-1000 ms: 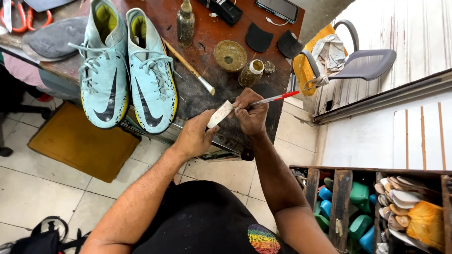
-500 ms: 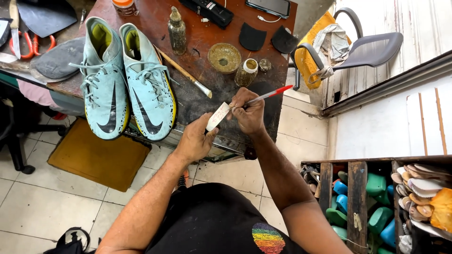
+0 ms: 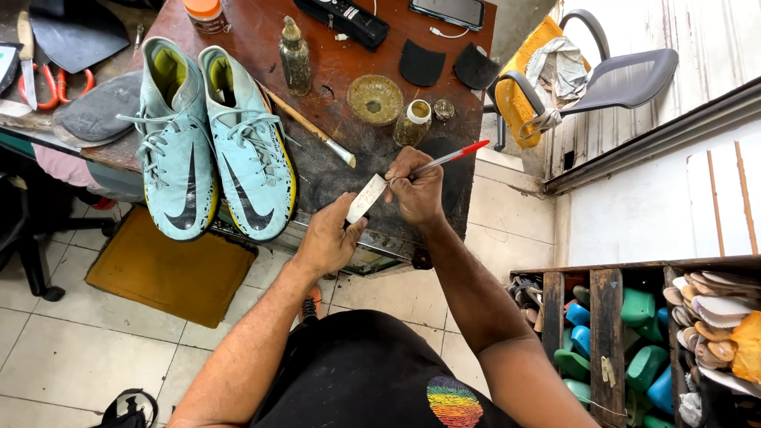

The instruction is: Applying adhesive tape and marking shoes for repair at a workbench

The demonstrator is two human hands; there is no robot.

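Note:
My left hand point(image 3: 329, 240) pinches a small white strip of paper point(image 3: 365, 198) at the front edge of the worn brown workbench point(image 3: 261, 36). My right hand point(image 3: 415, 189) grips a red pen point(image 3: 452, 155), with its tip resting on the strip. A pair of light blue football boots point(image 3: 214, 150) lies side by side on the bench to the left of my hands, toes toward me. A thin brush point(image 3: 309, 127) lies beside the right boot.
On the bench stand a small bottle point(image 3: 295, 55), a round tin lid point(image 3: 375, 98), a little jar point(image 3: 413, 121), two black heel pieces point(image 3: 444, 65) and a phone point(image 3: 452, 11). A grey chair point(image 3: 610, 79) is at the right. Shelves of shoe lasts point(image 3: 634, 333) fill the lower right.
The view has drifted slightly. Both hands stay on the paper strip and the pen, which shifts a little as its tip moves over the strip.

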